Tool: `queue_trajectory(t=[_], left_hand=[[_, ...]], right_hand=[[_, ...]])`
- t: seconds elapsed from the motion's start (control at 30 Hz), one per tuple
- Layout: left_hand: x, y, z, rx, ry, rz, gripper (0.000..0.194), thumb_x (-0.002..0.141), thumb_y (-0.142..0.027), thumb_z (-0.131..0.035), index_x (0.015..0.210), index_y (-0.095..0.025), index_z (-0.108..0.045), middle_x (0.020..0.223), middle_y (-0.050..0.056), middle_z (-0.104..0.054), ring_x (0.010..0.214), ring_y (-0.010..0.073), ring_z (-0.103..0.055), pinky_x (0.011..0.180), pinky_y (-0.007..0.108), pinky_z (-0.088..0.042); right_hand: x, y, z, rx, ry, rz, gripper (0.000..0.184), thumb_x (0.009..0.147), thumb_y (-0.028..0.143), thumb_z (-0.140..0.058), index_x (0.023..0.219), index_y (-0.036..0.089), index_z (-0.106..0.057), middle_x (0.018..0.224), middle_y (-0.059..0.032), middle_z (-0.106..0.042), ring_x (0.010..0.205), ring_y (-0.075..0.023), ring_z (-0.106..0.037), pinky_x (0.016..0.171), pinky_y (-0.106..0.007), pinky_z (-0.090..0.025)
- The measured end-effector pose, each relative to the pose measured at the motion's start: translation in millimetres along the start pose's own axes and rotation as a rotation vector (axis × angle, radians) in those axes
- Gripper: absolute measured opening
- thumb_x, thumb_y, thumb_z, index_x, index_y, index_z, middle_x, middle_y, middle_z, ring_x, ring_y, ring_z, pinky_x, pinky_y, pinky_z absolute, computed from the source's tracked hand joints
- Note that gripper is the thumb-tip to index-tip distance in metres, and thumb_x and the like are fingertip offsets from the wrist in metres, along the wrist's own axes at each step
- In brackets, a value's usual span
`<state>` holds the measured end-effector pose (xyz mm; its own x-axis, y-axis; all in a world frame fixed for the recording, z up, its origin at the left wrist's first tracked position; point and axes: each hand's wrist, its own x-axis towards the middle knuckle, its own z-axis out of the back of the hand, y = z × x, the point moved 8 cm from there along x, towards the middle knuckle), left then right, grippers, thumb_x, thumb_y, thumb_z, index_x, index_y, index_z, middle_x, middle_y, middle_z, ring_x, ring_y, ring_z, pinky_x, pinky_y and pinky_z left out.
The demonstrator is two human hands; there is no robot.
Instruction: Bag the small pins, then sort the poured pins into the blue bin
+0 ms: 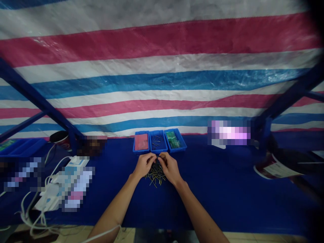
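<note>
My left hand (144,165) and my right hand (170,167) meet at the fingertips, pinching a small dark piece (158,158) between them. Below them on the blue cloth lies a loose heap of thin pins (155,176) with gold and dark tones. Just beyond my hands stand several blue plastic trays in a row. The left tray (141,142) holds a pink-red board, the middle tray (158,141) holds scattered pins, and the right tray (175,140) holds a green circuit board.
A dark blue cloth (227,192) covers the table. White cables (48,202) and a white power strip (76,162) lie at the left, beside a blue tray (22,147) and a paper cup (60,137). Pixelated objects sit on both sides. A striped tarpaulin (162,81) hangs behind on blue frame bars.
</note>
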<state>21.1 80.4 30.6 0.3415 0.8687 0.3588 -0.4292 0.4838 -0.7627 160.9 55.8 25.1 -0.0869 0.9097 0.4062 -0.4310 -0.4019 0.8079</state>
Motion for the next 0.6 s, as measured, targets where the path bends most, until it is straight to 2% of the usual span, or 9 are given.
queue_trajectory(t=[0.17, 0.33, 0.6], left_hand=[[0.4, -1.3, -0.6, 0.003, 0.014, -0.001, 0.033, 0.099, -0.035, -0.048, 0.082, -0.016, -0.068, 0.069, 0.002, -0.066, 0.062, 0.0125, -0.058, 0.064, 0.022, -0.045], [0.4, -1.1, -1.4, 0.012, 0.016, 0.002, 0.037, 0.100, -0.039, -0.045, 0.083, -0.016, -0.068, 0.068, 0.002, -0.065, 0.061, 0.0128, -0.058, 0.065, 0.023, -0.045], [0.5, -1.8, -0.5, 0.008, 0.016, 0.000, 0.032, 0.099, -0.034, -0.048, 0.083, -0.016, -0.069, 0.068, 0.001, -0.065, 0.062, 0.0127, -0.059, 0.065, 0.022, -0.045]], right_hand=[[0.0, -1.7, -1.7, 0.031, -0.021, 0.019, 0.016, 0.100, 0.028, -0.046, 0.100, 0.023, -0.061, 0.089, -0.0040, -0.068, 0.081, -0.0200, -0.065, 0.075, -0.029, -0.047], [0.3, -4.7, 0.5, 0.025, -0.039, 0.001, 0.017, 0.100, 0.028, -0.047, 0.096, 0.022, -0.062, 0.088, -0.0046, -0.068, 0.080, -0.0205, -0.065, 0.075, -0.029, -0.048], [-0.3, -4.1, 0.5, -0.032, -0.019, -0.007, 0.020, 0.102, 0.030, -0.045, 0.091, 0.023, -0.060, 0.081, -0.0024, -0.067, 0.073, -0.0193, -0.063, 0.070, -0.027, -0.044]])
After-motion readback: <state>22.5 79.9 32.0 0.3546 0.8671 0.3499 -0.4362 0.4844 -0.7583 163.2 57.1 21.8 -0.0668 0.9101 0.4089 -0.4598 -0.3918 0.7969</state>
